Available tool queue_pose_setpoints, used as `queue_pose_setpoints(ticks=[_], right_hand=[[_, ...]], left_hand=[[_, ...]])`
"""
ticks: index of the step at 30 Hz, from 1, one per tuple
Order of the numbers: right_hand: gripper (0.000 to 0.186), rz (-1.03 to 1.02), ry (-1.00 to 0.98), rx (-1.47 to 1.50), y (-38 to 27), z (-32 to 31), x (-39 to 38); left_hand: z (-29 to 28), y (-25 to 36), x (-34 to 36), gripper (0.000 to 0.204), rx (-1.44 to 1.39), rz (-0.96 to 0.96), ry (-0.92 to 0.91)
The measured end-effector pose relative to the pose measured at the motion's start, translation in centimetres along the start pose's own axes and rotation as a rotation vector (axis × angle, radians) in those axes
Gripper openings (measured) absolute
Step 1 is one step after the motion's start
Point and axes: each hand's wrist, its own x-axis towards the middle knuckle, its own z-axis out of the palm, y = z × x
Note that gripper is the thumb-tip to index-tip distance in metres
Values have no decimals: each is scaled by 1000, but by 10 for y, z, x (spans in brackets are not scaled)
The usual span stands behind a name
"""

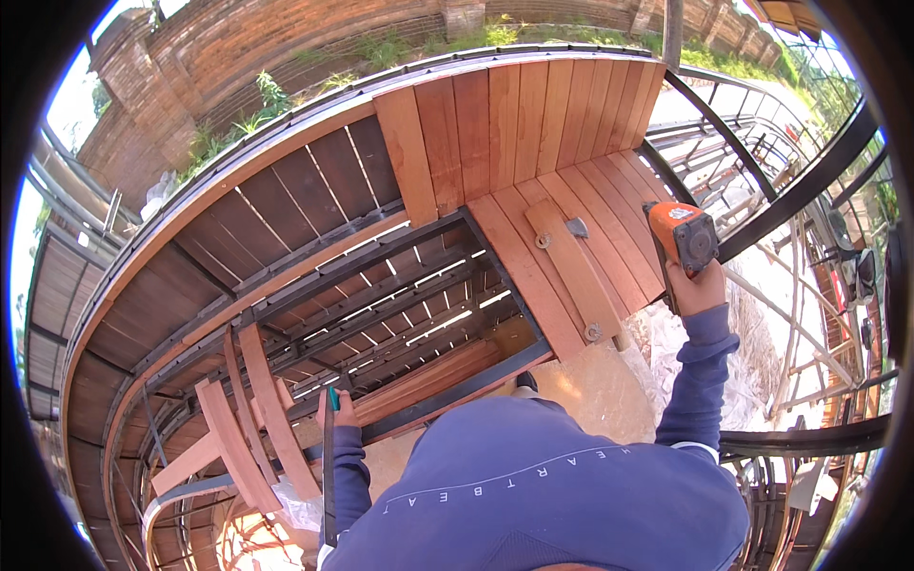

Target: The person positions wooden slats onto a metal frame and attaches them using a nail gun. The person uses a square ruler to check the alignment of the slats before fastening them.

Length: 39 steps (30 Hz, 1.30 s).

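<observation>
My right hand is closed round the handle of an orange and black nail gun, held up at the right edge of the plank seat. My left hand grips a long, thin dark tool with a teal handle; its kind is unclear. That hand is beside the open dark metal frame. On the seat lies a loose plank with a small round grey piece at each end. A small grey wedge-shaped object sits beside it. Upright reddish planks form the backrest.
Several loose boards lean across the frame at lower left. More planks lie below the open frame. A curved black metal bar rises on the right, near a pale plastic sheet. A brick wall stands behind.
</observation>
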Motion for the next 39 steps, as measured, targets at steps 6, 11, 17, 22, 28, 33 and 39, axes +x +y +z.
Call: queue_pose_setpoints(ticks=[6, 11, 17, 22, 28, 33, 39], right_hand=[[23, 42, -144, -157, 115, 14, 25], [58, -102, -247, -346, 199, 65, 46], [74, -161, -389, -517, 221, 104, 85], [78, -264, -416, -639, 260, 143, 108], [80, -273, -361, -600, 261, 154, 99], [72, -326, -366, -577, 240, 140, 97], [49, -490, -204, 7, 170, 98, 58]], left_hand=[[16, 23, -4, 11, -73, -212, 129], [56, 58, -37, 30, 514, -45, -382], [134, 142, -120, 40, 127, -242, -508], [164, 160, -173, 37, -4, -409, -587], [164, 184, -197, 27, 76, -315, -728], [169, 215, -195, 30, -50, -537, -745], [184, 279, -168, 19, 140, -52, -1018]])
